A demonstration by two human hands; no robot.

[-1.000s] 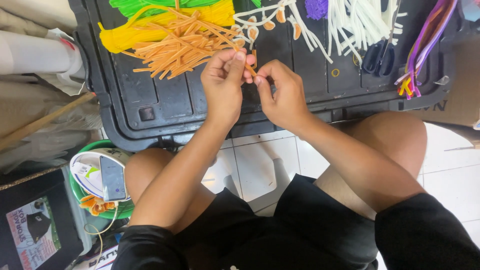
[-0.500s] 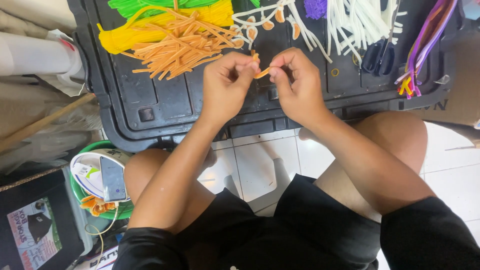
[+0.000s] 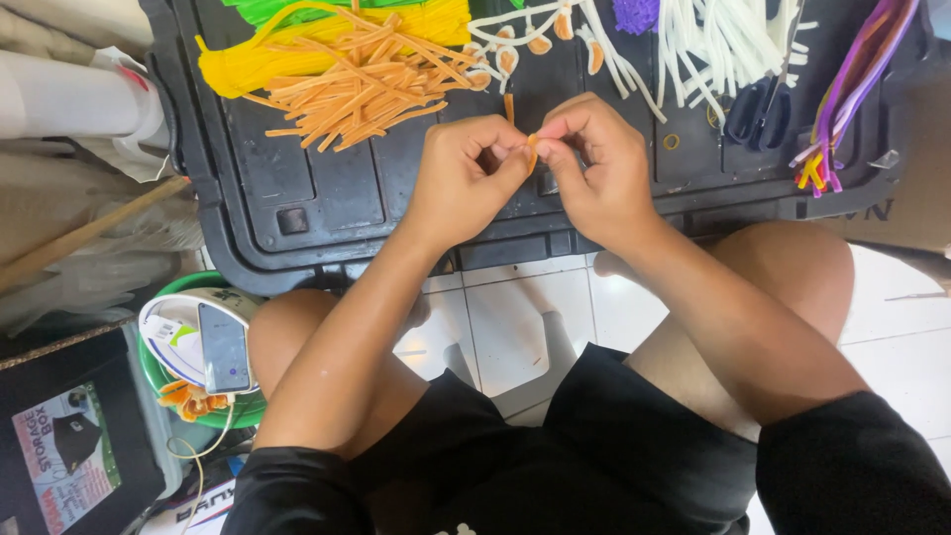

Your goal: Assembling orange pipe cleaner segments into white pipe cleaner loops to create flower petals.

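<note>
My left hand (image 3: 466,173) and my right hand (image 3: 597,168) meet over a black plastic lid (image 3: 297,188) and pinch one short orange pipe cleaner piece (image 3: 532,151) between their fingertips; the piece is bent. A pile of cut orange pipe cleaner pieces (image 3: 357,89) lies just beyond my left hand, on top of yellow pipe cleaners (image 3: 258,61). Small white and orange loops (image 3: 515,50) lie beyond my fingers.
White pipe cleaners (image 3: 723,45), black scissors (image 3: 758,109) and a bundle of purple, orange and yellow pipe cleaners (image 3: 852,89) sit on the lid's right part. A green bowl (image 3: 158,372) with a phone (image 3: 224,347) stands on the floor at my left knee. White floor tiles (image 3: 505,317) show between my knees.
Both hands have shifted slightly and worked the orange piece between the fingertips; it now looks more bent. Nothing else on the lid has moved.
</note>
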